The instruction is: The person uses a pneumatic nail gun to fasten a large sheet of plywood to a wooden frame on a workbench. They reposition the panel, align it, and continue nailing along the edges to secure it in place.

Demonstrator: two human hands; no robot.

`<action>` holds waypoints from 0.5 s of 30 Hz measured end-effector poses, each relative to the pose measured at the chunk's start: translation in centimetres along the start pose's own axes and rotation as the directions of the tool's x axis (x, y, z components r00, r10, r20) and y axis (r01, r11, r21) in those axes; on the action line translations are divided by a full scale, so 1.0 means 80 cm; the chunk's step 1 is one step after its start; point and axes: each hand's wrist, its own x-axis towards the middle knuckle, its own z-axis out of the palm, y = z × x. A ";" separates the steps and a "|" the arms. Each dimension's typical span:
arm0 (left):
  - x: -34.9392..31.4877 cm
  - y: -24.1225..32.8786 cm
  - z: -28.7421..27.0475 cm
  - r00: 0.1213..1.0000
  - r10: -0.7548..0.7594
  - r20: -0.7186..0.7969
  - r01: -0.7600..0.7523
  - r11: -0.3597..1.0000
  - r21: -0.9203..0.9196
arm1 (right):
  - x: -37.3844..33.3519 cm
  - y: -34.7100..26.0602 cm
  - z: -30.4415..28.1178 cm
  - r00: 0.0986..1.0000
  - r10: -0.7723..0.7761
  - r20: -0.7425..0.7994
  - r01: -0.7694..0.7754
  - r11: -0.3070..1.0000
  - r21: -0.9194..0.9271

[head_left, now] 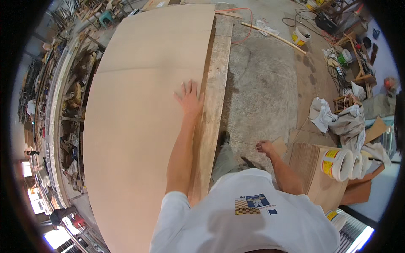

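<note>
A large tan sheet (135,139), flat and smooth like board or cardboard, covers most of a long wooden bench (217,80). My left hand (190,100) lies on it near its right edge, palm down and fingers spread. Across the far part a seam or edge runs crosswise, and a second tan sheet (164,38) continues beyond it. Away from the bench, over the concrete floor, is my right hand (265,147). Its fingers are curled in, and nothing shows in them.
Beside my right arm stands a stack of brown cardboard (306,164), with white buckets (333,163) on top. A long wooden strip (274,38) and an orange cord (252,21) lie on the floor. Crumpled cloths (322,114) lie at right. Cluttered shelving (71,105) lines the left.
</note>
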 end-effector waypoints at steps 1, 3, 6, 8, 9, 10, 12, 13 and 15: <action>0.036 0.000 0.009 1.000 -0.017 0.011 0.017 1.000 -0.016 | 0.003 -0.014 0.001 0.997 0.073 0.003 -0.072 0.996 -0.043; 0.101 0.001 0.023 0.999 -0.030 0.032 0.031 0.998 -0.050 | 0.013 -0.037 -0.020 0.995 0.096 0.020 -0.094 0.993 -0.076; 0.131 0.006 0.046 0.994 -0.068 0.081 0.071 0.997 -0.033 | 0.045 -0.040 -0.073 0.983 0.140 -0.123 -0.122 0.982 0.141; 0.132 0.019 0.045 0.999 -0.027 0.040 0.032 0.992 -0.121 | 0.053 -0.043 -0.105 0.965 0.164 -0.205 -0.107 0.959 0.261; 0.134 0.019 0.045 0.998 -0.044 0.051 0.048 0.995 -0.091 | 0.061 -0.053 -0.115 0.955 0.202 -0.216 -0.141 0.953 0.267; 0.134 0.019 0.046 0.996 -0.063 0.063 0.067 0.996 -0.059 | 0.068 -0.060 -0.126 0.945 0.240 -0.223 -0.177 0.946 0.272; 0.134 0.022 0.042 0.998 -0.034 0.047 0.038 0.995 -0.089 | 0.087 -0.071 -0.147 0.930 0.295 -0.222 -0.228 0.932 0.284; 0.136 0.023 0.042 0.998 -0.033 0.047 0.037 0.995 -0.097 | 0.103 -0.077 -0.155 0.928 0.306 -0.214 -0.237 0.926 0.293; 0.135 0.022 0.041 0.998 -0.038 0.046 0.042 0.994 -0.101 | 0.135 -0.103 -0.168 0.939 0.291 -0.185 -0.235 0.932 0.275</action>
